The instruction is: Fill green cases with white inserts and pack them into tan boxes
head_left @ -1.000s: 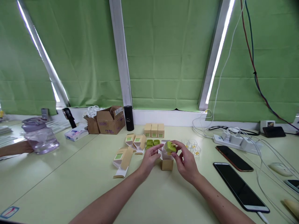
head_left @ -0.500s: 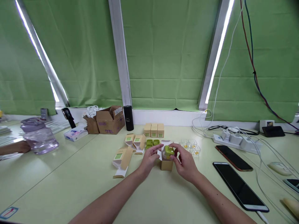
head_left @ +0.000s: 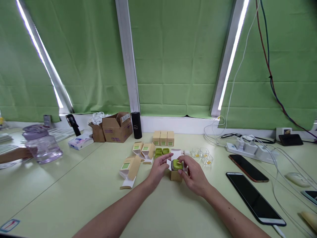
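Observation:
A small kraft cardboard box (head_left: 176, 176) stands upright on the table with its white inner flaps spread. In its mouth sits a small clear jar with a rounded green lid (head_left: 177, 164), its lower part hidden by the box. The fingers and thumb of my right hand (head_left: 194, 173) close on the lid from the right. At the box's left flap, my left hand (head_left: 158, 169) steadies the box, index finger reaching along the top and thumb below. Behind the left fingers are several green lids (head_left: 162, 151). Several clear cups (head_left: 204, 153) with yellow spots stand right of the box.
Opened kraft boxes (head_left: 130, 168) lie left, and three closed boxes (head_left: 163, 138) stand behind. Rightward are two phones (head_left: 255, 197), a power strip (head_left: 255, 152) and loose cables. A large water jug (head_left: 43, 147) and another person's arm (head_left: 15, 155) are at far left.
The green-lidded jar has gone lower into the box and sits more level. My right hand has moved slightly left and down with it; my left hand has barely moved.

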Motion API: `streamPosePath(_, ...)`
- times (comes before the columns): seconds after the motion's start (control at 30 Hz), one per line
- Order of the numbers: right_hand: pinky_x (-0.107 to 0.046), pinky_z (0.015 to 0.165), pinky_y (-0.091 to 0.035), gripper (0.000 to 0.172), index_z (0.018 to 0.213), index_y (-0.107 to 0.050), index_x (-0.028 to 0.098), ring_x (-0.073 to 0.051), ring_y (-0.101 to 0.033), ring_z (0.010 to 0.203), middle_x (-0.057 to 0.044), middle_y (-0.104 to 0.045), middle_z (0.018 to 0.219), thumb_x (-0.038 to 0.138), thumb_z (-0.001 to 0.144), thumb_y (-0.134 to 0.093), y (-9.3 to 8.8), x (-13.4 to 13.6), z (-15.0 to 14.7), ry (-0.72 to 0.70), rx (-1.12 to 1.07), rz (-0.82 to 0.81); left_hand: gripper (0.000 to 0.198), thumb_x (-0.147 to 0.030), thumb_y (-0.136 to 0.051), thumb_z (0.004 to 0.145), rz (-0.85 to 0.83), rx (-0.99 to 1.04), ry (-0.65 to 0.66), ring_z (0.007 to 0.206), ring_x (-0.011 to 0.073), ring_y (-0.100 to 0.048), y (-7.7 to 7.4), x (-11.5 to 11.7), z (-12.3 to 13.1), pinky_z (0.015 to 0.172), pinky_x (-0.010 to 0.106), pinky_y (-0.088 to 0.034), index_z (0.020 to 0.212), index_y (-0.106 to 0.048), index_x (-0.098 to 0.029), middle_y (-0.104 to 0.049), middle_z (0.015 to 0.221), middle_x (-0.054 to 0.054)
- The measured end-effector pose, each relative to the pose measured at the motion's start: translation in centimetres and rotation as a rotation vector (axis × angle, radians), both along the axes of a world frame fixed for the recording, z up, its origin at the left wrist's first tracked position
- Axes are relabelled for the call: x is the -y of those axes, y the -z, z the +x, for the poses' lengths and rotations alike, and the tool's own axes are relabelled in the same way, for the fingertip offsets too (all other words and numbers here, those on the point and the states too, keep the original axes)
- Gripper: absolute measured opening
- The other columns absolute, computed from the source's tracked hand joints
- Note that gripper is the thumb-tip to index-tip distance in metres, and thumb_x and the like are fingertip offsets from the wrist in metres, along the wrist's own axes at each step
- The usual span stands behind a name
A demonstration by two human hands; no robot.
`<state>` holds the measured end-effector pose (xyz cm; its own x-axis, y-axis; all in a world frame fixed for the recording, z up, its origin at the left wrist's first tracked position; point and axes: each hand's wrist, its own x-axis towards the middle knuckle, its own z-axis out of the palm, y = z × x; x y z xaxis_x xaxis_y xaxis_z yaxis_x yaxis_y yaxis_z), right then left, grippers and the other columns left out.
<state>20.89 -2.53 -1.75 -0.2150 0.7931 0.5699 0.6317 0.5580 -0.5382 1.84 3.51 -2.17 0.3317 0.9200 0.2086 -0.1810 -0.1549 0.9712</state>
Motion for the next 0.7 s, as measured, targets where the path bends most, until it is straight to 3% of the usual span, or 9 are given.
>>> streamPosePath(0.07,-0.035,0.079,-0.051,0.013,0.107,-0.056,0.025,-0.023,-0.062,0.093,-0.007,-0.067,0.110,0.024,0.098,-0.047,0.0,-0.1,-0.2,-0.001,-0.003,0.026,0.063,-0.015,-0.057,0.059,-0.003,0.004,0.007,0.092,0.0215,-0.065,0.1,-0.1,0.0,0.081,0.032,-0.050,0.120,-0.076,-0.016,-0.073,0.099,0.008)
streamPosePath(0.23,-0.036,0.085,-0.053,0.019,0.101,-0.058,0.026,-0.023,-0.064,0.101,-0.008,-0.067,0.112,0.025,0.104,-0.039,0.0,-0.5,-0.6,0.010,-0.056,0.086,0.064,-0.015,-0.057,0.059,0.004,-0.003,0.012,0.088,0.0202,-0.065,-0.1,0.0,0.0,0.080,0.031,-0.050,0.120,-0.076,-0.016,-0.073,0.098,0.007)
streamPosePath(0.5,-0.031,0.063,-0.051,0.020,0.091,-0.066,0.023,-0.018,-0.060,0.074,-0.009,-0.059,0.108,0.032,0.100,-0.051,0.7,-1.1,-1.0,0.059,-0.239,0.007,0.063,-0.016,-0.058,0.059,-0.028,0.029,0.035,0.094,0.0234,-0.068,-0.9,0.7,0.3,0.086,0.035,-0.051,0.119,-0.077,-0.017,-0.077,0.098,0.007)
streamPosePath(0.7,-0.032,0.061,-0.051,0.016,0.086,-0.070,0.022,-0.018,-0.057,0.071,-0.008,-0.056,0.100,0.029,0.094,-0.059,0.9,-1.4,-1.4,0.084,-0.331,-0.047,0.060,-0.015,-0.058,0.057,-0.046,0.046,0.025,0.091,0.0229,-0.068,-1.0,0.8,0.3,0.087,0.035,-0.051,0.114,-0.078,-0.017,-0.078,0.096,0.007)
